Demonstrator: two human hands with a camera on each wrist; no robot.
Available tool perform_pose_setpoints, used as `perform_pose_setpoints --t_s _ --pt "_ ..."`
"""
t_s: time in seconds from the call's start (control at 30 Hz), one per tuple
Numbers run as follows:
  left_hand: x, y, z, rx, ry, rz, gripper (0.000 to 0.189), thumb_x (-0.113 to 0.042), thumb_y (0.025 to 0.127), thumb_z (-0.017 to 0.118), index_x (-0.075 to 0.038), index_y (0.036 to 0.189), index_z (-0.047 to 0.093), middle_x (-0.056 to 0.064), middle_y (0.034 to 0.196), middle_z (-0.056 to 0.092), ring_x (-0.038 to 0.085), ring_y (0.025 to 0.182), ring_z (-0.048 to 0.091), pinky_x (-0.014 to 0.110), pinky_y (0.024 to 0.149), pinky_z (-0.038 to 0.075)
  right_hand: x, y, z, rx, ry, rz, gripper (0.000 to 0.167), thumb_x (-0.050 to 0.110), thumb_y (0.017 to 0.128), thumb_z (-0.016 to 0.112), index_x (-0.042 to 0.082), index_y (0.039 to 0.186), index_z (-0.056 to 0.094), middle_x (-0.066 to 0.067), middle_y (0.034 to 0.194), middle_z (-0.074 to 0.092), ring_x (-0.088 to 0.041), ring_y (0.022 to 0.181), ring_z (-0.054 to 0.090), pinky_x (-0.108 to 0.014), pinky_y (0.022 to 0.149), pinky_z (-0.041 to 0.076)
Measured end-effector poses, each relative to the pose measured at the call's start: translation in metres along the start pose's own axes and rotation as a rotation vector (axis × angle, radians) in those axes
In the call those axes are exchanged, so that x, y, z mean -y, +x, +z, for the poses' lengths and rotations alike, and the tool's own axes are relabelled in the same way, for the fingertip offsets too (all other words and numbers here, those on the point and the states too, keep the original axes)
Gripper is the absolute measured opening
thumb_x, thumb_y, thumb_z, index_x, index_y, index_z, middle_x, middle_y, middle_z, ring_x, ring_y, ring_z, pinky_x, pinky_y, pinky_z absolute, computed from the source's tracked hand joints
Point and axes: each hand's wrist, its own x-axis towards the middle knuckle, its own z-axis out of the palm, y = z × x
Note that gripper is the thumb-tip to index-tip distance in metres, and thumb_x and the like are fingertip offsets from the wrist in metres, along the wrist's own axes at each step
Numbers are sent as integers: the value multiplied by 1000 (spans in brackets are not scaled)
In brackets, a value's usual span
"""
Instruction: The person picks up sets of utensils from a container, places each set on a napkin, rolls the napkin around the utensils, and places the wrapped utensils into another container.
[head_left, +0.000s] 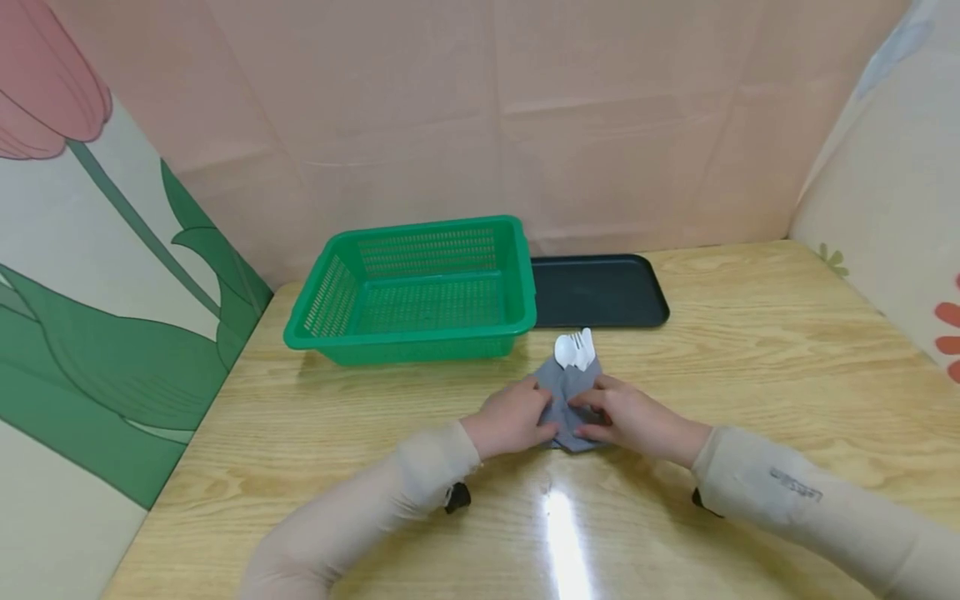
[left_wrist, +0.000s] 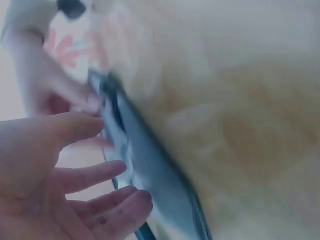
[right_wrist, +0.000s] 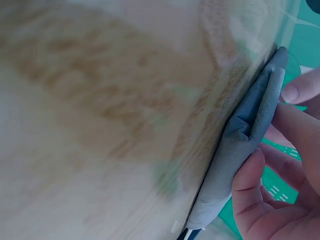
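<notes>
A folded grey cloth napkin lies on the table with the heads of a white spoon, fork and knife sticking out of its far end. Their handles are hidden in the folds. From the left, my left hand rests its fingertips on the napkin's edge; the left wrist view shows these fingers loosely spread. On the other side my right hand touches the cloth with thumb and fingers slightly bent. In the right wrist view its fingertips lie against the napkin, not wrapped round it.
Behind the left hand stands a green plastic basket with slotted walls. A black tray lies beside it, partly hidden by the basket. The wooden table meets a pink-covered wall at the back.
</notes>
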Motion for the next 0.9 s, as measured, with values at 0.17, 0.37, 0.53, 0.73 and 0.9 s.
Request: perform_pose_setpoints --t_s 0.17,0.37,0.53,0.73,0.9 --pt "26 -8 -10 20 -159 -134 39 -33 89 61 -2 113 61 10 106 64 20 92 61 30 77 50 1 0 -1 6 -9 10 30 20 80 73 4 104 69 -2 82 55 -3 65 45 -15 54 39" --pt "46 -14 -7 32 -284 -207 38 -31 86 63 -8 61 47 -1 58 43 12 53 37 22 48 31 1 0 -1 1 -10 11 30 20 79 73 3 103 69 -3 82 55 -4 65 46 -14 55 39" --pt "52 -15 -5 60 -385 -198 55 -29 86 65 -17 46 29 -9 44 23 6 41 23 18 41 19 2 -1 -1 -1 -4 10 30 20 79 73 3 103 69 -2 81 55 -4 64 45 -14 54 39" --pt "56 -14 -3 124 -454 -170 49 -21 87 61 -18 49 31 -9 45 25 5 42 24 18 43 22 2 -1 0 -18 -3 2 30 20 78 74 3 102 69 -3 81 55 -3 64 45 -14 54 39" --pt "55 -12 -9 166 -653 -169 36 -17 88 54 -16 56 38 -7 52 33 7 48 29 20 48 27 2 -1 1 -35 -4 -10 30 20 78 74 2 102 69 -3 81 55 -3 64 45 -14 54 39"
